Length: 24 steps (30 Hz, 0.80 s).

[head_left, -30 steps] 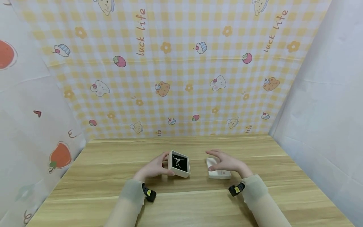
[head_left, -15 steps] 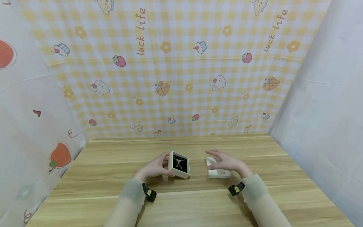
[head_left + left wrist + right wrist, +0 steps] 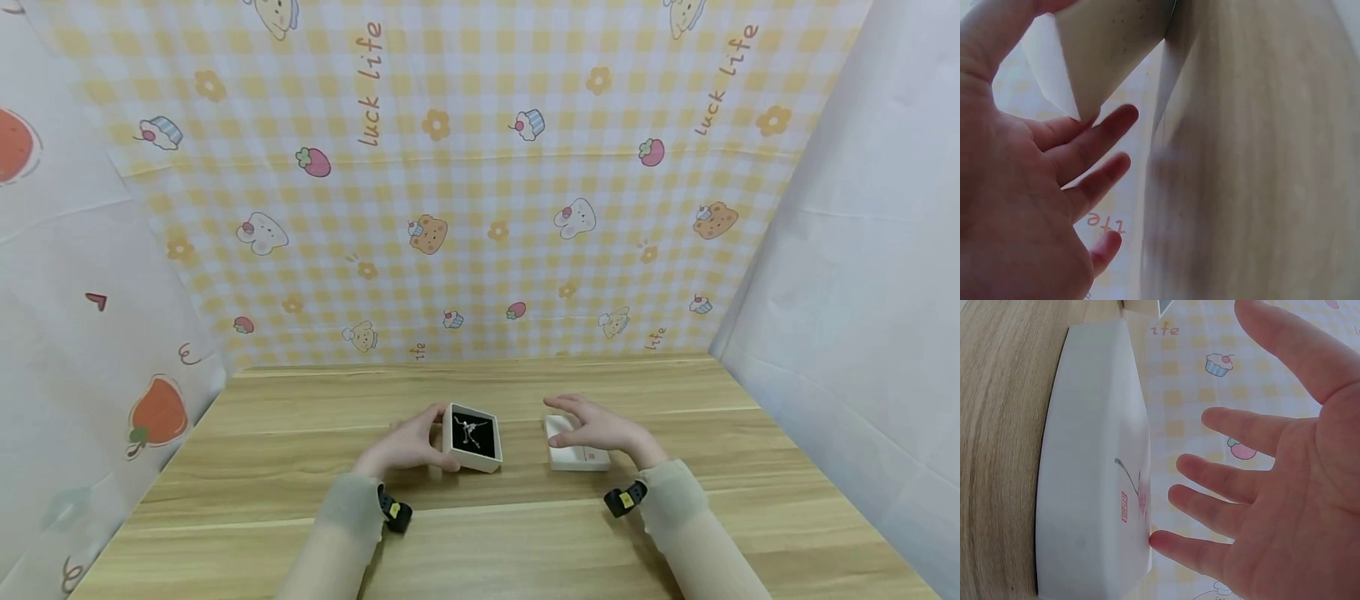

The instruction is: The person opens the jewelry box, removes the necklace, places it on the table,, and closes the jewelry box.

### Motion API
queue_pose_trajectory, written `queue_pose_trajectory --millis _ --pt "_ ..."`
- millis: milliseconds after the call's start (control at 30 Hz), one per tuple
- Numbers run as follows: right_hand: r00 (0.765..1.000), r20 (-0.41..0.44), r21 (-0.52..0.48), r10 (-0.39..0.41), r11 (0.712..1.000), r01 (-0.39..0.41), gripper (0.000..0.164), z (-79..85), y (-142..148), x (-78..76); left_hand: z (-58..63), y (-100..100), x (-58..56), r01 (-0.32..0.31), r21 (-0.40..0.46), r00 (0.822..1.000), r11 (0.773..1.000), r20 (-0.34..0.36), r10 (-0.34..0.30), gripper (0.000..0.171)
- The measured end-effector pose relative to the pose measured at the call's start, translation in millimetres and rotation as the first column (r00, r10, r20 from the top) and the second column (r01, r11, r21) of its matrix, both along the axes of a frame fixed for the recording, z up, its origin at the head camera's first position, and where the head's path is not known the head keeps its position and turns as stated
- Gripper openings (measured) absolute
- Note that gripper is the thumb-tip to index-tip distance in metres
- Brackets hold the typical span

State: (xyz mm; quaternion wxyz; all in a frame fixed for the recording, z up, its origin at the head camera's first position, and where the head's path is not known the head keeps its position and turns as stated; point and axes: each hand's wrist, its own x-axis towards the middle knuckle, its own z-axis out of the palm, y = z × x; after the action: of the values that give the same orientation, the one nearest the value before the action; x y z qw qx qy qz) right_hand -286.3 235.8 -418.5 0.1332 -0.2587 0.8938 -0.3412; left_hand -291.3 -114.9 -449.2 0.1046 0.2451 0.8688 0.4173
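Observation:
My left hand (image 3: 405,444) pinches a small white box (image 3: 471,460) by its left side, thumb at the near corner. Its black lining (image 3: 486,435) carries a silvery piece of jewellery (image 3: 468,431), perhaps a chain. In the left wrist view the box's underside (image 3: 1107,56) is raised off the table, and the other fingers are spread loosely. My right hand (image 3: 600,427) hovers with fingers spread over the white box lid (image 3: 562,457), which lies flat on the table. In the right wrist view the little fingertip (image 3: 1159,539) is at the lid's printed top; contact is unclear.
The wooden table (image 3: 480,550) runs back to a yellow checked cloth (image 3: 480,275). White cloths hang at the left (image 3: 60,333) and right (image 3: 840,275). Each wrist wears a black camera, one left (image 3: 396,515), one right (image 3: 624,502).
The box in my left hand has tipped slightly flatter and come down a little. My right hand and the lid have stayed in place.

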Motion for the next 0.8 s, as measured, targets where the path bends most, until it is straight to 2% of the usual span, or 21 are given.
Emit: queue_pose_trajectory --millis 367,600,800 --pt "1.000 0.004 0.011 -0.004 1.000 0.004 0.078 0.7 -0.8 0.9 0.4 -2.1 -0.4 -0.058 -0.180 0.994 0.982 -0.106 0.039 0.081" --pt "1.000 0.002 0.010 0.000 1.000 0.000 0.076 0.8 -1.8 2.0 1.0 -3.2 2.3 -0.086 -0.278 0.992 0.957 -0.112 0.057 0.107" --pt "1.000 0.009 0.015 0.005 1.000 -0.005 0.075 0.5 -1.9 2.2 3.5 -3.4 5.4 -0.096 -0.347 0.992 0.933 -0.105 0.063 0.108"
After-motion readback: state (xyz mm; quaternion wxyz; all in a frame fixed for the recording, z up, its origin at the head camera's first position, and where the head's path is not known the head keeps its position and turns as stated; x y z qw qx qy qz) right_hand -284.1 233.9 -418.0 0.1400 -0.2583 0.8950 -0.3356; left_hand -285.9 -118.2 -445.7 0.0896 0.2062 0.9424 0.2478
